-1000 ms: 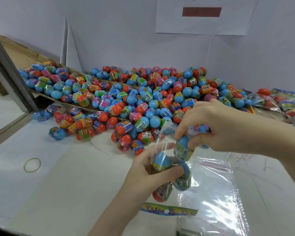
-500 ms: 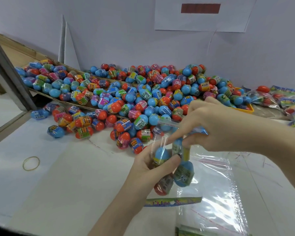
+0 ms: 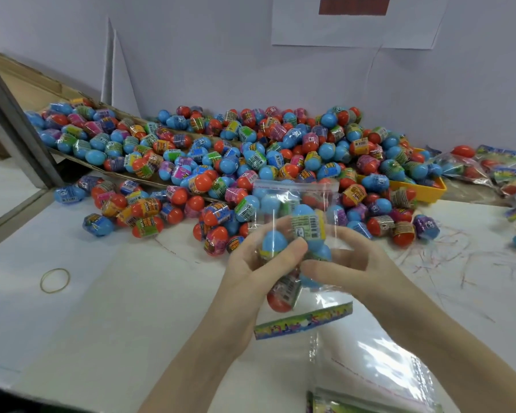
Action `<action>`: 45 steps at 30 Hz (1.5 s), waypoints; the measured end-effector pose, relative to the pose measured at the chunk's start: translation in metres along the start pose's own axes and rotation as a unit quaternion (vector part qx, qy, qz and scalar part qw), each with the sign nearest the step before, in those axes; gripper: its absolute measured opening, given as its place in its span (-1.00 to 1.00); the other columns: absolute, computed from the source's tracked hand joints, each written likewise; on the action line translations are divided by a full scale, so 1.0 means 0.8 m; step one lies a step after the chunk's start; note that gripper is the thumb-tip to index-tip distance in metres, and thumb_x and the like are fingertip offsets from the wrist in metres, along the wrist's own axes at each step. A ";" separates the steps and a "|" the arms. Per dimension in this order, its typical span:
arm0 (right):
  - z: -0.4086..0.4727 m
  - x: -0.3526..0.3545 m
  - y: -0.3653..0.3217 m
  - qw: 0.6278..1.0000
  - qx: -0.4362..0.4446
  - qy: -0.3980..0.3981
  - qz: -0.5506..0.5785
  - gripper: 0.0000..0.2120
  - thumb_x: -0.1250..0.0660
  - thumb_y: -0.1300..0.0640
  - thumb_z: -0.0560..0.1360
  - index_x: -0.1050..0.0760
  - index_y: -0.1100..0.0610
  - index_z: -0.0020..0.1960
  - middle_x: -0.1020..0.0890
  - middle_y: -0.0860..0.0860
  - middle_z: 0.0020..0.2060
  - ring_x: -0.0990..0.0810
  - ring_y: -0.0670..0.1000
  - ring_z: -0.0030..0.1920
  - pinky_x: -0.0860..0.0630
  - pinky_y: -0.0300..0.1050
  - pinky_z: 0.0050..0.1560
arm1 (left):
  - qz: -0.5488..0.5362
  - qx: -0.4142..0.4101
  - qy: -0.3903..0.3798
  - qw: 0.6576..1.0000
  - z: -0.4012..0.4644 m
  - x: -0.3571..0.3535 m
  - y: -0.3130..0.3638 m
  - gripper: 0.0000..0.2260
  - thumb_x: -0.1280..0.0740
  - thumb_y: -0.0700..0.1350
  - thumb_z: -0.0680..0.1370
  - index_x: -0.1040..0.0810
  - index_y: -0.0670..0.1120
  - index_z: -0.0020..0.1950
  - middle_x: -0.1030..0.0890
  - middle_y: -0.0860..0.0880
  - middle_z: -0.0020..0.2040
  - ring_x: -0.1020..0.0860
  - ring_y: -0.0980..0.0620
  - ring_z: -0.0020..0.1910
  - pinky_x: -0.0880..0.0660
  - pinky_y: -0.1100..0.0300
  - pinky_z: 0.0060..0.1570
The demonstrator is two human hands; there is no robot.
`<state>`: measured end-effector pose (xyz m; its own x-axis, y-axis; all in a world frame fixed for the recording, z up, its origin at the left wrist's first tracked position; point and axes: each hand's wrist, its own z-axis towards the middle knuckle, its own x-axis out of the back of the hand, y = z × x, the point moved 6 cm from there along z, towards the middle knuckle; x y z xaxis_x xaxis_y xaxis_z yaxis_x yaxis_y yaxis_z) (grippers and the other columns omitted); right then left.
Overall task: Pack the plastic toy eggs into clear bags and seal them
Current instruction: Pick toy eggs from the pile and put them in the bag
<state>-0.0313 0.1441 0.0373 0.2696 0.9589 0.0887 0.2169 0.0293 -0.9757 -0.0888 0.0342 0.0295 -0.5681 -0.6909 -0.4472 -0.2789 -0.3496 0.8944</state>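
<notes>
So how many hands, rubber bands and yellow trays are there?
Hands: 2, left hand and right hand, both holding the bag
Rubber bands: 1
Yellow trays: 1
Total: 4

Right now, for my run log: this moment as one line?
step: bagging | left hand: grips clear bag | right hand: grips bag | top: unsealed

Egg labels (image 3: 307, 226) blurred; bottom packet (image 3: 370, 405) cut off by edge
</notes>
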 end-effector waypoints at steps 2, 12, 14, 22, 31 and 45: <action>0.004 0.001 -0.004 1.000 0.018 0.014 0.004 -0.47 -0.53 0.18 0.17 -0.49 -0.01 0.11 -0.69 0.03 -0.18 -0.67 0.00 -0.16 -0.59 -0.20 -0.18 | 0.039 -0.002 -0.004 0.999 0.000 0.000 -0.002 -0.59 -0.47 0.03 0.20 -0.61 0.11 0.04 -0.69 0.02 -0.05 -0.65 0.11 -0.07 -0.52 0.37 -0.20; 0.003 -0.001 -0.001 0.998 0.053 -0.013 0.005 -0.53 -0.39 0.38 0.18 -0.50 0.09 0.05 -0.66 0.13 -0.11 -0.63 0.01 -0.20 -0.57 -0.18 -0.19 | 0.197 0.033 -0.084 0.976 -0.009 0.013 -0.017 -0.47 -0.51 -0.21 0.24 -0.52 0.07 0.16 -0.66 0.02 -0.04 -0.60 0.09 -0.04 -0.52 0.27 -0.12; 0.002 -0.003 0.000 0.998 0.061 -0.031 0.009 -0.51 -0.35 0.40 0.15 -0.50 0.10 0.04 -0.68 0.07 -0.11 -0.66 -0.01 -0.18 -0.57 -0.23 -0.22 | 0.198 0.021 -0.067 0.978 -0.008 0.014 -0.020 -0.51 -0.48 -0.24 0.23 -0.53 0.04 0.13 -0.66 0.03 -0.07 -0.61 0.10 -0.08 -0.53 0.27 -0.12; 0.004 0.004 -0.012 0.991 0.107 -0.021 -0.073 -0.65 -0.42 0.41 0.31 -0.50 0.10 0.02 -0.66 0.05 -0.10 -0.64 0.04 -0.07 -0.56 -0.06 -0.01 | 0.169 -0.026 -0.060 0.983 -0.012 0.002 -0.025 -0.79 -0.34 -0.23 0.35 -0.53 -0.06 -0.04 -0.57 0.16 -0.27 -0.51 0.23 -0.27 -0.44 0.38 -0.24; -0.002 0.009 -0.022 0.982 0.104 -0.054 -0.150 -0.58 -0.47 0.18 0.33 -0.45 -0.03 0.12 -0.65 -0.14 -0.02 -0.60 -0.02 -0.01 -0.46 0.13 0.08 | 0.164 -0.034 -0.031 0.985 -0.006 0.008 -0.021 -0.77 -0.33 -0.18 0.33 -0.51 -0.02 -0.04 -0.56 0.19 -0.28 -0.50 0.27 -0.28 -0.42 0.44 -0.24; 0.005 0.023 -0.041 0.987 0.129 -0.014 -0.092 -0.53 -0.50 -0.05 0.16 -0.53 -0.11 0.05 -0.65 -0.22 -0.06 -0.59 -0.21 -0.02 -0.51 -0.24 -0.01 | 0.147 -0.048 -0.038 0.987 -0.009 0.008 -0.023 -0.76 -0.35 -0.19 0.35 -0.54 0.01 -0.01 -0.60 0.20 -0.25 -0.53 0.29 -0.24 -0.45 0.41 -0.20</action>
<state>-0.0370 0.1616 0.0700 0.2219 0.9376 0.2678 0.0129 0.2718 -0.9623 -0.0820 0.0319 0.0105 -0.6718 -0.7226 -0.1630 -0.0208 -0.2016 0.9792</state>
